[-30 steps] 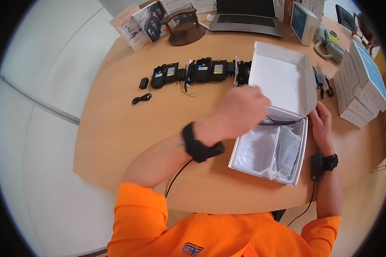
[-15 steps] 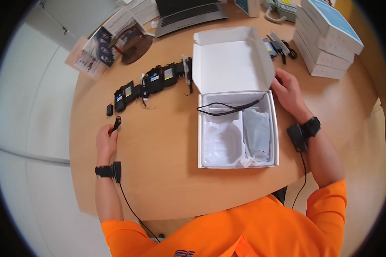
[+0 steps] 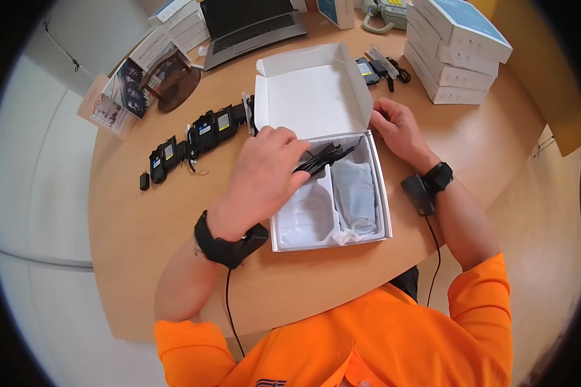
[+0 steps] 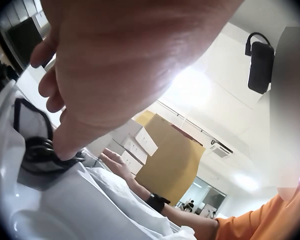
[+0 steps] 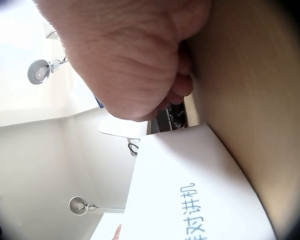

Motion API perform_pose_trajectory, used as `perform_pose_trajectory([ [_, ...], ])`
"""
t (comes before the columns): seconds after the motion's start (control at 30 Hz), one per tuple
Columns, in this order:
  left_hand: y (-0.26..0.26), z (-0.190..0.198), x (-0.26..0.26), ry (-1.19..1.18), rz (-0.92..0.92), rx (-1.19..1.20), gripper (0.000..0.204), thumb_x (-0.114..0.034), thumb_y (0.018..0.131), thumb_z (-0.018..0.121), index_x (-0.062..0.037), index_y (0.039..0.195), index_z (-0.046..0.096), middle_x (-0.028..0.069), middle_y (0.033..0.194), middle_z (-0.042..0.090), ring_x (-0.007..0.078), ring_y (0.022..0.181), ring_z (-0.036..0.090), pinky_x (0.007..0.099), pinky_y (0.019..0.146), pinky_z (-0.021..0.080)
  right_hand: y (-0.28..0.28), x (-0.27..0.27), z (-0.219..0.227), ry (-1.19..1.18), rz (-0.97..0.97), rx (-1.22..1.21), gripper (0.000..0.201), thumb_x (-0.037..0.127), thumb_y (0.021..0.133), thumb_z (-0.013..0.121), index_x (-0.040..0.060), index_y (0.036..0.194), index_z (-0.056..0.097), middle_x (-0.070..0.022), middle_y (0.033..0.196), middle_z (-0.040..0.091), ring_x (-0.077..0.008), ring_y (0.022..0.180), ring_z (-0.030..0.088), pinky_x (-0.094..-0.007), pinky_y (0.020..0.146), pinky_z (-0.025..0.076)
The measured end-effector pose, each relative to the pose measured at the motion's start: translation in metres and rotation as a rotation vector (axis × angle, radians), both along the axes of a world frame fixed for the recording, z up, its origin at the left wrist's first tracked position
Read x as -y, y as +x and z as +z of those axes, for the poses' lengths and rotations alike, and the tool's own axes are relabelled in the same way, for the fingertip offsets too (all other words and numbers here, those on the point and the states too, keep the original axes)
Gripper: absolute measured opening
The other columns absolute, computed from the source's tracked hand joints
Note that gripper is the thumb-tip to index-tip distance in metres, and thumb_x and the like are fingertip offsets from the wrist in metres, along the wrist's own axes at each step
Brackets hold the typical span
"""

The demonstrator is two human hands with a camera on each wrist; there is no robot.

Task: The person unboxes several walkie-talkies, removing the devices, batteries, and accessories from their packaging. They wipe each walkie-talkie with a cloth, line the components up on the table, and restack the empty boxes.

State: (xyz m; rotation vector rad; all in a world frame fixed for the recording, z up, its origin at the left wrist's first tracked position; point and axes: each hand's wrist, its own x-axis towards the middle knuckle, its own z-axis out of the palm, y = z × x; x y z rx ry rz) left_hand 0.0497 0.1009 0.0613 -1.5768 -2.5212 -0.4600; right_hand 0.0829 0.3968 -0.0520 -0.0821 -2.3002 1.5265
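A white box (image 3: 388, 213) stands with its lid raised. My left hand (image 3: 258, 177) is over its back left part, thumb and fingertips touching a coiled black cable (image 3: 319, 159) in the back compartment. The left wrist view shows the thumb of that hand (image 4: 115, 65) against the coil (image 4: 39, 150), beside a black strap loop (image 4: 34, 116). A wrapped pale item (image 3: 355, 193) fills the right compartment; the front left one (image 3: 303, 216) shows bare plastic. My right hand (image 3: 400, 132) rests by the lid's right edge, fingers loosely curled (image 5: 125, 60); whether they touch the lid is unclear.
Black devices (image 3: 206, 131) and a small black adapter (image 3: 144, 181) lie left of the box. Behind stand a laptop (image 3: 255, 32), a brown wooden stand (image 3: 177, 87) and a phone (image 3: 390, 11). Stacked white boxes (image 3: 452, 61) are at the right.
My left hand went left to the black cable, then came back with it to the box; the cable now lies in the back compartment. My right hand stays beside the lid.
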Motion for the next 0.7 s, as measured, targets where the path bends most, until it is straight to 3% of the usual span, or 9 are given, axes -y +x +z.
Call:
perform_pose_trajectory([
  [0.2,-0.010,0.011,0.037,0.010,0.187,0.200,0.039,-0.014,0.077,0.077,-0.0034,0.114,0.068,0.0135,0.114,0.064,0.0334,0.111,0.059,0.0391,0.095,0.049,-0.001,0.002,0.001,0.000,0.011,-0.033,0.025,0.022,0.096,0.062,-0.0022,0.090,0.065,-0.0099,0.073,0.061,-0.0143,0.069,0.055,-0.0320,0.065,0.047],
  [0.3,-0.003,-0.003,0.034,0.062,0.120,0.156,0.040,-0.015,0.078,0.077,-0.0032,0.115,0.068,0.0142,0.113,0.064,0.0332,0.110,0.059,0.0396,0.094,0.049,-0.002,0.001,0.001,0.010,0.020,-0.023,0.026,0.022,0.097,0.061,-0.0022,0.088,0.063,-0.0078,0.070,0.058,-0.0129,0.068,0.052,-0.0310,0.063,0.045],
  [0.4,-0.003,-0.022,0.018,0.018,0.041,-0.031,0.028,-0.019,0.078,0.077,-0.0044,0.102,0.071,0.0118,0.104,0.064,0.0310,0.102,0.059,0.0401,0.087,0.049,0.003,0.002,0.007,0.040,0.025,-0.017,0.024,0.020,0.098,0.060,-0.0014,0.089,0.063,-0.0034,0.072,0.057,-0.0105,0.070,0.050,-0.0289,0.062,0.044],
  [0.47,-0.010,-0.036,0.012,-0.141,-0.011,-0.156,0.017,-0.022,0.079,0.076,-0.0072,0.084,0.072,0.0081,0.095,0.062,0.0282,0.093,0.057,0.0397,0.080,0.048,0.005,0.002,0.010,-0.001,0.047,0.008,0.022,0.018,0.099,0.058,-0.0006,0.088,0.062,0.0012,0.074,0.056,-0.0086,0.070,0.048,-0.0269,0.062,0.042],
  [0.53,-0.006,-0.030,0.012,-0.120,-0.014,-0.272,0.016,-0.024,0.078,0.075,-0.0101,0.073,0.069,0.0060,0.087,0.059,0.0260,0.089,0.055,0.0391,0.075,0.047,0.004,0.008,0.011,-0.056,0.035,-0.023,0.020,0.015,0.100,0.057,0.0007,0.087,0.061,0.0031,0.074,0.056,-0.0066,0.069,0.047,-0.0241,0.061,0.041],
  [0.57,-0.004,-0.015,0.015,-0.115,-0.019,-0.112,0.015,-0.022,0.082,0.073,-0.0068,0.080,0.072,0.0076,0.089,0.063,0.0272,0.093,0.058,0.0401,0.080,0.048,0.003,0.009,0.012,-0.096,0.064,-0.004,0.019,0.014,0.100,0.056,0.0012,0.086,0.060,0.0033,0.074,0.055,-0.0061,0.068,0.047,-0.0234,0.061,0.040],
  [0.67,-0.031,-0.013,0.047,0.308,-0.017,0.097,0.015,-0.018,0.087,0.069,-0.0046,0.089,0.075,0.0100,0.093,0.068,0.0289,0.093,0.063,0.0404,0.082,0.051,0.005,0.007,0.016,-0.175,0.086,0.038,0.019,0.013,0.101,0.055,0.0024,0.086,0.059,0.0038,0.073,0.055,-0.0045,0.067,0.047,-0.0216,0.061,0.039],
  [0.7,-0.040,-0.009,0.068,0.325,0.188,0.066,0.016,-0.013,0.089,0.065,-0.0038,0.098,0.075,0.0133,0.096,0.071,0.0284,0.092,0.066,0.0382,0.083,0.052,0.006,0.006,0.015,-0.179,0.086,0.035,0.018,0.013,0.101,0.055,0.0027,0.086,0.059,0.0039,0.074,0.055,-0.0040,0.067,0.048,-0.0211,0.061,0.039],
])
